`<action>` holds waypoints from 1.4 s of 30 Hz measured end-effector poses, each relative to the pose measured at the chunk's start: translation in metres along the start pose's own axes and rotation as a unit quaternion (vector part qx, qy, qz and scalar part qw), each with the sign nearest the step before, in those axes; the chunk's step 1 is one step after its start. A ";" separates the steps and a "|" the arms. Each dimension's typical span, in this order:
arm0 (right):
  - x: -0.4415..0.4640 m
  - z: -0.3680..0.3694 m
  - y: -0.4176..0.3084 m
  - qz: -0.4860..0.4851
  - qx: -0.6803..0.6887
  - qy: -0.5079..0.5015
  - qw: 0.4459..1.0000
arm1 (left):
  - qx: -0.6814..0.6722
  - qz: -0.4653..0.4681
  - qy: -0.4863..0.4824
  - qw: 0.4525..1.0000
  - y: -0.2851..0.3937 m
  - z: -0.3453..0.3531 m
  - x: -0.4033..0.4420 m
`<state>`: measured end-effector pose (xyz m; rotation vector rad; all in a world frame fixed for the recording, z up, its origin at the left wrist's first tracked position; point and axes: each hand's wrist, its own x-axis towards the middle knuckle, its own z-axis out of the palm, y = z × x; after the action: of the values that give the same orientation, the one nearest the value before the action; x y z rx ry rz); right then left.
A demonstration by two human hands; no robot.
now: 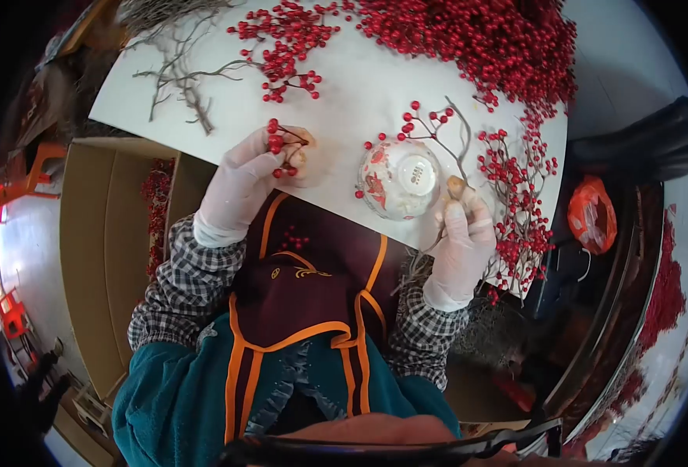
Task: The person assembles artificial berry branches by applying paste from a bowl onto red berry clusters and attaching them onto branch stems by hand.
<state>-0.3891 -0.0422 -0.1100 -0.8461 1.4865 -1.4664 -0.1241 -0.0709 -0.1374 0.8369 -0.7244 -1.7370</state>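
Observation:
My left hand [239,187], in a whitish glove, pinches a small sprig of red berries [275,144] above the near edge of the white table. My right hand [461,253], also gloved, grips a brown twig [461,161] between thumb and fingers. Its upper end forks, and red berries appear beside the fork. Between my hands sits an upturned patterned bowl [383,191], its base facing up, near my right fingertips. Yellowish tips show on the fingers of both hands.
A big heap of red berries [468,39] covers the table's far right. Berry branches [515,187] lie at the right edge, more berry sprigs [289,43] and bare twigs [180,74] at far left. A cardboard box [91,257] stands left; an orange-red plastic bag [591,214] is at right.

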 end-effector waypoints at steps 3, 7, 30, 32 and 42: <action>0.003 -0.005 -0.004 -0.223 -0.282 -0.057 0.931 | -0.023 0.003 0.041 0.999 -0.009 -0.004 0.000; 0.008 -0.021 0.010 -0.091 0.021 -0.014 0.995 | 0.015 -0.002 0.067 0.998 -0.015 -0.013 -0.002; 0.001 0.013 -0.003 -0.141 -0.111 -0.013 0.984 | -0.017 -0.085 -0.026 0.996 -0.001 0.033 0.004; 0.000 0.004 -0.002 -0.147 -0.181 -0.020 0.972 | -0.013 -0.080 -0.034 0.996 -0.002 0.035 0.005; 0.002 0.007 -0.009 -0.169 -0.228 0.085 0.955 | -0.017 -0.083 -0.055 0.995 0.003 0.034 0.007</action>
<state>-0.3847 -0.0478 -0.1007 -1.3332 1.9249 -1.4850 -0.1515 -0.0755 -0.1172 0.8012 -0.7119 -1.9522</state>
